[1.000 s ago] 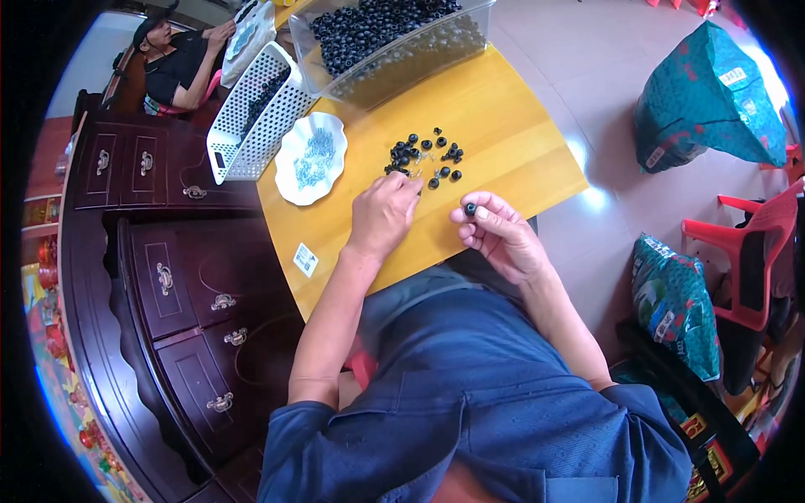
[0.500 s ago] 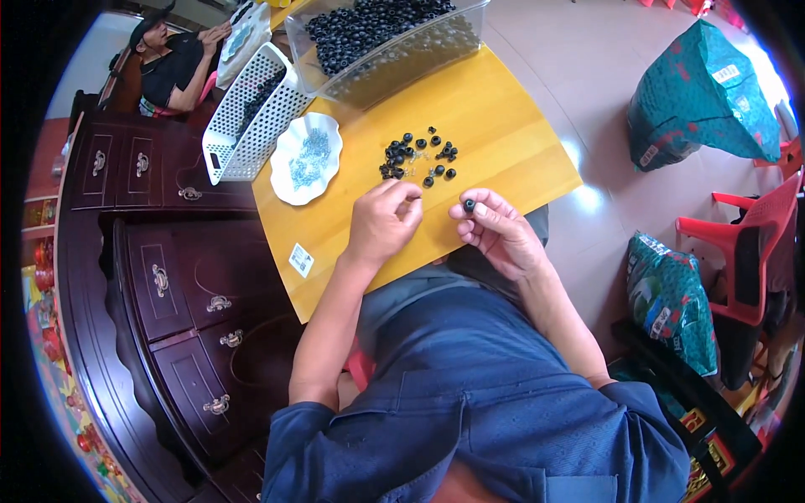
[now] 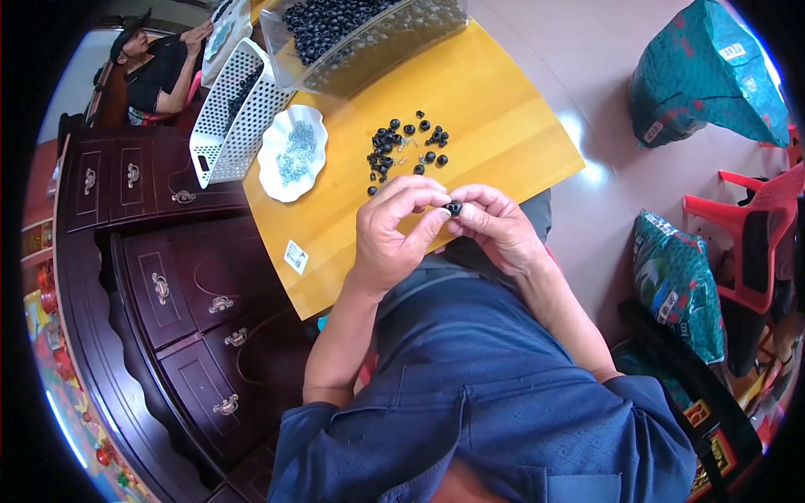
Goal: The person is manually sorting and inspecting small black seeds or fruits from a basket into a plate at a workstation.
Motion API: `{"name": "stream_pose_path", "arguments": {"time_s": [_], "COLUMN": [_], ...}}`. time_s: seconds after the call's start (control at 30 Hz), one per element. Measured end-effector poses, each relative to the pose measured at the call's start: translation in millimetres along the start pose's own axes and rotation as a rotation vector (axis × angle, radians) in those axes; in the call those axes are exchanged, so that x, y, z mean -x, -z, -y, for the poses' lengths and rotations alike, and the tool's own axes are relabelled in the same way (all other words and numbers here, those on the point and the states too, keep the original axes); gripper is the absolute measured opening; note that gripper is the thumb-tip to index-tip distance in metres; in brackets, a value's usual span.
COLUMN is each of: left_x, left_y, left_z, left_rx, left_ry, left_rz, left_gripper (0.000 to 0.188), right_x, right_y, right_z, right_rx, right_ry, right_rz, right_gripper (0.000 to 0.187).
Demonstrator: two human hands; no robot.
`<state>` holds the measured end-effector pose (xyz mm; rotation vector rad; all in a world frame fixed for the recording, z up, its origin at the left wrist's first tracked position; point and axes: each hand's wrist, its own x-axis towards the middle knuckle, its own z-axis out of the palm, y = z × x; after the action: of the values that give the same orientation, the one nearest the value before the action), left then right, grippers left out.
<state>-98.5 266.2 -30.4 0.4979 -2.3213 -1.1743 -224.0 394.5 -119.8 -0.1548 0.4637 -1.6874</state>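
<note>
Head view: where is the small black piece [image 3: 454, 208]?

— By the near edge of the table [image 3: 495, 92]. The left hand [image 3: 398, 228] and right hand [image 3: 501, 228] both grasp it, thumbs and fingertips pinched around it.

— And past that?

— Loose black pieces [image 3: 386, 148], clear bits among them, scattered on the table's middle.

— Farther?

— A white scalloped dish [image 3: 267, 176] of pale bits near the table's left edge, a white basket [image 3: 220, 142] beside it, and a clear tub [image 3: 352, 74] of black pieces at the table's far end.

— Beyond?

— A person in black [image 3: 158, 80], past the table's far left.
</note>
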Motion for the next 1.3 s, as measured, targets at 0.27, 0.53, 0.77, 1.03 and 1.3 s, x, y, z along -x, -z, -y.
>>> {"name": "stream_pose_path", "arguments": {"time_s": [0.27, 0.53, 0.77, 1.03, 1.3], "left_x": [0.6, -0.6, 1.3, 8.7, 8.9], "left_y": [-1.3, -4.4, -4.7, -5.2, -4.9], "left_z": [4.0, 5.1, 4.2, 5.1, 5.7], "left_rx": [-0.042, -0.077, -0.072, -0.107, -0.090], "left_ry": [-0.039, -0.041, -0.037, -0.053, -0.065], "left_rz": [0.000, -0.006, -0.013, -0.043, -0.030], "left_gripper": [0.013, 0.010, 0.012, 0.013, 0.014], "right_x": [1.5, 0.6, -0.7, 0.3, 1.8], "right_y": [-4.2, -6.1, -5.3, -5.8, -4.9], "right_z": [-0.5, 0.7, 2.0, -3.7, -3.2], "right_rx": [0.015, 0.070, 0.072, 0.122, 0.150], "right_ry": [0.029, 0.060, 0.082, 0.099, 0.096], "right_rz": [-0.036, -0.094, -0.079, -0.112, -0.137], "right_gripper": [0.024, 0.024, 0.020, 0.018, 0.016]}}
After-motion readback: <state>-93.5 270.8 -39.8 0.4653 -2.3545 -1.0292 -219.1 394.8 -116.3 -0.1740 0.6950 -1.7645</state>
